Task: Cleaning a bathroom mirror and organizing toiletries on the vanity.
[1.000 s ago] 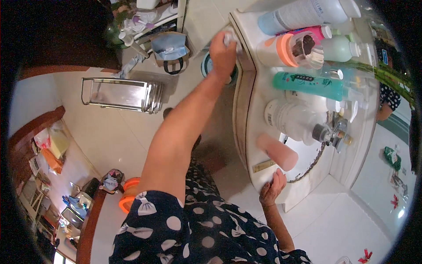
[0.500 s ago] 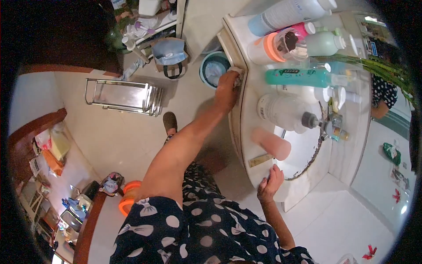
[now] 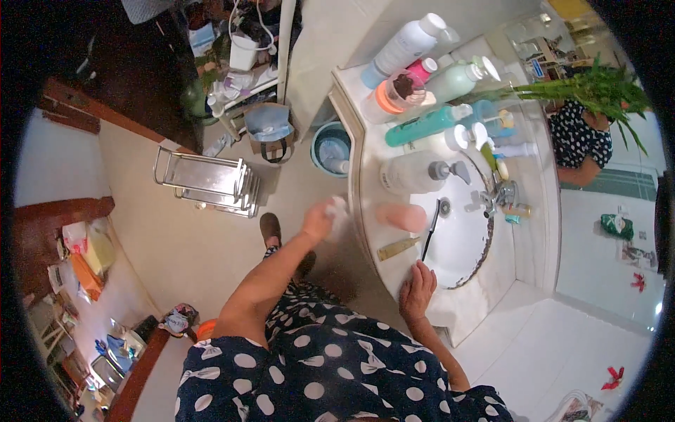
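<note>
My left hand (image 3: 320,221) is closed around a crumpled whitish cloth (image 3: 339,209), both blurred, held in the air left of the washbasin counter. On the counter (image 3: 457,307) edge below the basin (image 3: 460,243), my right hand (image 3: 419,290) lies with its fingers stretched out, holding nothing visible. Its fingertips are by the lower end of a thin black stick-like thing (image 3: 432,228) lying over the basin's rim. A flat yellowish strip (image 3: 399,248) and a pink cylindrical container (image 3: 401,217) are close by on the counter.
Pump bottle (image 3: 411,172), green bottle (image 3: 425,126) and several other bottles crowd the counter's far part. The tap (image 3: 500,198) is at the basin's right. A blue bucket (image 3: 316,151), paper bag (image 3: 269,130) and metal rack (image 3: 207,176) stand on the floor.
My left hand with the cloth has left the counter's edge and come nearer to me. My right hand stays at the counter. The view has shifted, showing more of the basin.
</note>
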The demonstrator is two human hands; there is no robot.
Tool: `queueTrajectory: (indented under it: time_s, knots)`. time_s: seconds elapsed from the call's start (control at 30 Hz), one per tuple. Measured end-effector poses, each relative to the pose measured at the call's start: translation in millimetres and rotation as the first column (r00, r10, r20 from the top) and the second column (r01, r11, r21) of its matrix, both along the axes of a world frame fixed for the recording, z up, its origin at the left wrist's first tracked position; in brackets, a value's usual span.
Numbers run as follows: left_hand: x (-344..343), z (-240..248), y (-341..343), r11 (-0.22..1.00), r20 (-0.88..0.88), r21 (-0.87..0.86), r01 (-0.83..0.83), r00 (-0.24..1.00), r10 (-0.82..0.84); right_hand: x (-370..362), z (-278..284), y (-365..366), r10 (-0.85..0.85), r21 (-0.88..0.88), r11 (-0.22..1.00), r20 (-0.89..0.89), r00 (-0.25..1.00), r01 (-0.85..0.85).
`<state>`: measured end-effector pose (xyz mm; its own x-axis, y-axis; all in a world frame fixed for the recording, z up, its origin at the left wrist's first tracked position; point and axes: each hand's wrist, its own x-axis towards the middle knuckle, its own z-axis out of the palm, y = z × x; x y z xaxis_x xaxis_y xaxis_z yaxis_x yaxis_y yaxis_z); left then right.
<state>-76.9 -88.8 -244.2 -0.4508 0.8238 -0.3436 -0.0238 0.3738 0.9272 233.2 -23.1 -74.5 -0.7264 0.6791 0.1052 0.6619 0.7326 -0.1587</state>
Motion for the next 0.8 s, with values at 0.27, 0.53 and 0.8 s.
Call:
queueTrajectory:
  time_s: [0.27,0.53,0.8]
  knots:
    - [-79.8,131.1,-26.4,0.879,0.871,0.176,-0.444,0.486,0.071,7.8,5.5,0.6,-0.012,0.021,1.0,-0.047,0.999,0.013]
    - [2.1,217.7,-17.2,0.91,0.886,0.353,-0.219,0.389,-0.251,22.8,19.9,6.1,-0.104,0.004,0.994,-0.085,0.991,0.105]
    - [97.2,288.0,45.6,0.787,0.681,0.158,0.596,0.512,-0.524,42.9,24.9,8.3,-0.098,0.045,0.994,-0.115,0.988,0.104]
